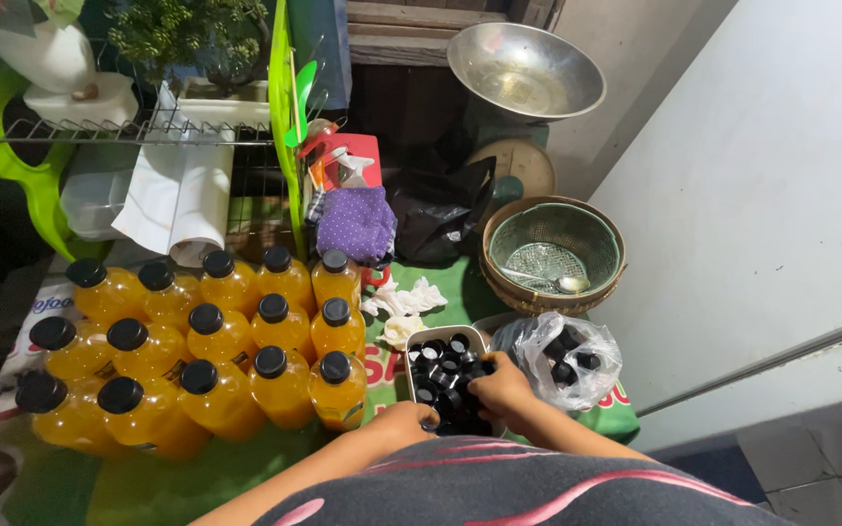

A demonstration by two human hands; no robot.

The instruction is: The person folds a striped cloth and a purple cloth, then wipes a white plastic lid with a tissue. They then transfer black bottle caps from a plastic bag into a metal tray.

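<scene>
So you're at the cap-sorting bit: both hands are down in the small tray of black caps [448, 370], which sits just right of the block of capped orange bottles [209, 356]. Your right hand [504, 385] is curled over the caps in the tray's near right corner, fingers closed down like it's pinching some, though I can't tell if it's actually got one. Your left hand [403, 421] rests at the tray's near edge, grip hidden. Right of the tray is a clear bag of more caps [562, 358]; behind it, a green basket [553, 251]. I'd guess a firm pinch on one single cap comes next.
</scene>
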